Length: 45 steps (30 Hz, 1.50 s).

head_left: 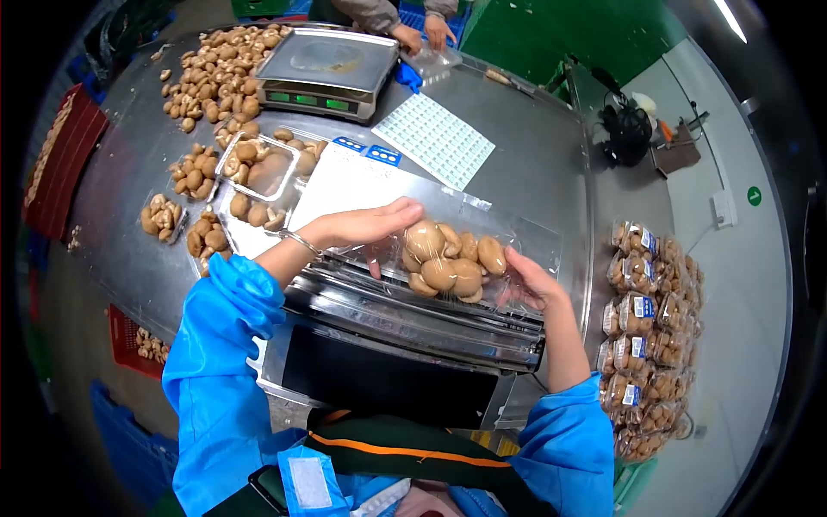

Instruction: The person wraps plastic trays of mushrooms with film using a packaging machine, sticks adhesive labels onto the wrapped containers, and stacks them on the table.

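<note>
Clear film covers a pack of brown mushrooms point(452, 258) above the metal wrapping machine point(405, 302). On the pack's left side lies my left hand point(379, 226), its fingers over the film and its thumb lower down, closed on the pack. My right hand point(527, 280) grips the film and the pack's right end, fingers partly behind the film. To the left, unwrapped trays of mushrooms point(263, 168) stand by a white sheet. A digital scale point(327, 69) sits beyond them, beside a sheet of labels point(435, 138).
Loose mushrooms point(224, 69) are heaped at the back left. Wrapped, labelled packs point(650, 336) are stacked on the right. Across the table, another person's hands point(422, 36) hold a clear bag. A knife point(508, 82) lies near the far edge. A red crate point(133, 345) stands lower left.
</note>
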{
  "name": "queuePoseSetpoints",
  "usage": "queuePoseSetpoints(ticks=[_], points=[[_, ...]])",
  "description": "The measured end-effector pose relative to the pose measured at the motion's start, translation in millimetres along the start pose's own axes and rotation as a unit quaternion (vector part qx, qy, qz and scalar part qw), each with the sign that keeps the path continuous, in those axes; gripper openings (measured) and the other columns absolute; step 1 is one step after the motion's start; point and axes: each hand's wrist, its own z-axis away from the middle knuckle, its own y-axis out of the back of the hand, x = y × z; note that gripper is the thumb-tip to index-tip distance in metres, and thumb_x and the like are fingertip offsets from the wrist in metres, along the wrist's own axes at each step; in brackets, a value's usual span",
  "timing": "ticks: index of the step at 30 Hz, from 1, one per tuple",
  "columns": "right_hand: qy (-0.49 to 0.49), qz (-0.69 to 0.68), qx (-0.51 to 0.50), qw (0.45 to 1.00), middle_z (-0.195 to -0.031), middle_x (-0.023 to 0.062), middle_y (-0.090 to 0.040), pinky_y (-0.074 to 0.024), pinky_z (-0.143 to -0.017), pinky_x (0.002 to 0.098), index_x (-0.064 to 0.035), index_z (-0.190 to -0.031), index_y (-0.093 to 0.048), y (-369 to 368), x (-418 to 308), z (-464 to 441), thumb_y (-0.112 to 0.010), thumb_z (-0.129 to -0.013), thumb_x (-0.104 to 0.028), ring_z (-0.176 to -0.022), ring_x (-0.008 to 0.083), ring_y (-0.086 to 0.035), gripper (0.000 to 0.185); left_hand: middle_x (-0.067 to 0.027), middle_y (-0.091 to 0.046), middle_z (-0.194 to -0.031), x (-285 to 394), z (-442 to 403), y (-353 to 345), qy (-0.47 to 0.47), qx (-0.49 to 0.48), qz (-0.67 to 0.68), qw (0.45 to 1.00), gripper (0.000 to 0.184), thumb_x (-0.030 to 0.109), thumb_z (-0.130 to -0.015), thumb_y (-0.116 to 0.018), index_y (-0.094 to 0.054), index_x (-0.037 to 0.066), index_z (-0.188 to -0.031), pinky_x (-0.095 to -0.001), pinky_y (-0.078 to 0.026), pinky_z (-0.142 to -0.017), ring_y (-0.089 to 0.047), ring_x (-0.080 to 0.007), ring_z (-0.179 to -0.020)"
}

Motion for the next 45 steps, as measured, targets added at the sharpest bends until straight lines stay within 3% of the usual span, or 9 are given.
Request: queuePoseSetpoints(ticks=[12,18,21,32,35,38,41,43,45], points=[[0.056,0.126,0.050,0.989,-0.105,0.0146,-0.056,-0.0511,-0.048,0.0267,0.0034,-0.124,-0.037,-114,25,174,-0.037,-0.092,-0.033,-0.050,0.0232,-0.060,0.049,-0.0246,-0.050,-0.109,23,136,-96,-0.035,-0.016,-0.021,0.999,0.064,0.052,-0.092,-0.023,-0.032,0.001,-0.128,-0.0304,-0.055,-0.053,-0.059,-0.0257,-0.092],[0.024,0.094,0.001,0.995,-0.113,0.0174,-0.053,-0.0546,-0.048,0.0357,0.0052,-0.124,-0.039,-96,158,120,-0.037,-0.092,-0.042,-0.098,0.0299,-0.058,0.057,-0.0196,-0.056,-0.111,-112,157,-77,0.113,-0.090,0.203,0.968,0.066,0.052,-0.090,-0.035,-0.046,-0.005,-0.119,-0.0298,-0.054,-0.069,-0.058,-0.0253,-0.100],[-0.110,-0.076,-0.022,0.991,-0.110,0.0197,-0.055,-0.0545,-0.048,0.0352,0.0048,-0.125,-0.037,-110,159,117,-0.032,-0.092,-0.047,-0.104,0.0298,-0.055,0.061,-0.0126,-0.064,-0.092,-170,151,-74,0.091,-0.005,0.231,0.969,0.028,0.021,-0.087,-0.056,-0.059,-0.004,-0.099,-0.0254,-0.052,-0.071,-0.062,-0.0181,-0.089],[0.078,-0.333,0.364,0.867,-0.049,-0.0039,-0.029,-0.0227,-0.036,0.0229,-0.0138,-0.068,-0.041,-161,224,181,-0.044,-0.093,-0.026,-0.038,0.0054,-0.026,0.028,0.0057,-0.039,-0.056,-178,178,-166,-0.033,0.497,0.378,0.780,0.022,0.023,-0.091,-0.049,-0.050,0.009,-0.074,-0.0197,-0.023,-0.038,-0.033,-0.0022,-0.044],[-0.035,0.037,0.348,0.936,-0.063,0.0006,-0.046,-0.0371,-0.046,0.0279,-0.0098,-0.074,-0.048,-168,294,199,-0.047,-0.090,-0.027,-0.054,0.0155,-0.046,0.024,0.0055,-0.043,-0.056,-263,240,-192,0.008,0.374,0.530,0.761,0.020,0.022,-0.088,-0.052,-0.054,0.008,-0.074,-0.0198,-0.030,-0.040,-0.038,-0.0029,-0.046],[0.120,0.491,0.347,0.790,-0.073,0.0005,-0.055,-0.0456,-0.061,0.0351,-0.0050,-0.095,-0.055,-172,377,148,-0.042,-0.091,-0.027,-0.069,0.0209,-0.055,0.026,0.0013,-0.053,-0.065,-274,204,-228,0.191,0.350,0.462,0.792,0.016,0.022,-0.083,-0.058,-0.059,0.007,-0.079,-0.0217,-0.042,-0.051,-0.052,-0.0085,-0.058],[0.027,0.142,0.135,0.980,-0.080,0.0016,-0.056,-0.0452,-0.064,0.0335,-0.0050,-0.102,-0.053,-190,306,151,-0.042,-0.091,-0.025,-0.074,0.0198,-0.055,0.025,-0.0037,-0.056,-0.076,-242,158,-235,0.042,0.088,0.565,0.820,0.014,0.017,-0.081,-0.059,-0.058,0.003,-0.081,-0.0233,-0.046,-0.063,-0.056,-0.0120,-0.072],[-0.058,-0.051,0.125,0.989,-0.084,0.0024,-0.057,-0.0449,-0.066,0.0325,-0.0051,-0.106,-0.051,-203,266,173,-0.042,-0.091,-0.024,-0.077,0.0190,-0.055,0.026,-0.0059,-0.056,-0.084,-260,131,-223,-0.184,-0.138,0.585,0.778,0.013,0.013,-0.081,-0.059,-0.056,0.001,-0.084,-0.0244,-0.047,-0.065,-0.056,-0.0126,-0.079],[-0.096,-0.168,0.117,0.974,-0.089,0.0031,-0.057,-0.0446,-0.068,0.0314,-0.0051,-0.111,-0.049,-215,232,188,-0.042,-0.091,-0.023,-0.080,0.0183,-0.055,0.028,-0.0074,-0.057,-0.085,-231,168,-210,-0.077,-0.074,0.567,0.817,0.021,0.015,-0.075,-0.066,-0.057,0.002,-0.088,-0.0252,-0.045,-0.069,-0.054,-0.0140,-0.080]])
